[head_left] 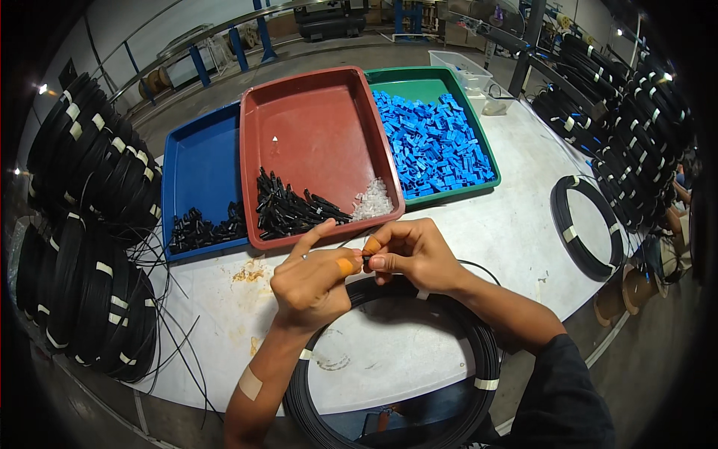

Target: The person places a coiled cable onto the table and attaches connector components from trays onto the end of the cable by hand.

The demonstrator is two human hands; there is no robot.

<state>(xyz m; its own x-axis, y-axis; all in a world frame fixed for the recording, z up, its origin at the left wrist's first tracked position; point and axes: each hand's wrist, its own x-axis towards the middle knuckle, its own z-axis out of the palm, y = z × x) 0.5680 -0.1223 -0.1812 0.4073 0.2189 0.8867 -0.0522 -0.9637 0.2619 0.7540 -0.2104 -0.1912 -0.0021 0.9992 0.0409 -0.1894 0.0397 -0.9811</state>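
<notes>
Hands: left hand (310, 280) and right hand (411, 251) pinch one small black part (366, 259) between fingertips, above a black cable coil (479, 352)
Trays: three – blue (196, 161), red (314, 127), green (407, 84)
Table: one further coil (572, 239) lies at right

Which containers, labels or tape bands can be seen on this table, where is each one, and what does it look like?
Blue tray: left, rectangular, black parts at its near end.
Red tray: middle, rectangular, black and clear parts at its near end.
Green tray: right, rectangular, filled with blue pieces.
Clear box: behind the green tray, small, transparent.
White tape bands: short strips around the black cable coil near the hands.
No signs or screens are visible.
</notes>
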